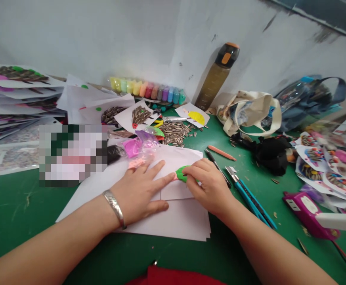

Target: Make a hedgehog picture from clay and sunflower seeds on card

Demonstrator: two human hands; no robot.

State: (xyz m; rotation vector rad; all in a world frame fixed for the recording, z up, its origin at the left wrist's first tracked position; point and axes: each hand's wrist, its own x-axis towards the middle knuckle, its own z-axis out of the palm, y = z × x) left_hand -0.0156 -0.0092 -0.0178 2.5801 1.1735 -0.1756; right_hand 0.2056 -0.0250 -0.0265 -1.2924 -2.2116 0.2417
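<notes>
My left hand (143,186), a silver bracelet at its wrist, lies flat on a stack of white paper (178,219) with its fingers spread. Its index fingertip touches the pink edge of a flat green piece of modelling clay (182,174). Over the clay's right side, my right hand (207,184) is closed, its bent fingers pressed onto the green surface and partly hiding it. Beyond my left fingers lie plastic bags of pink clay (132,147) and a peach-coloured lump (136,162).
Sunflower seeds (175,132) lie behind the paper, near scissors (175,118). A teal utility knife (250,198), a black pen (218,166) and an orange stick (222,152) are at right. A tall bottle (216,79) leans against the wall. Seed-decorated cards (21,83) pile up left.
</notes>
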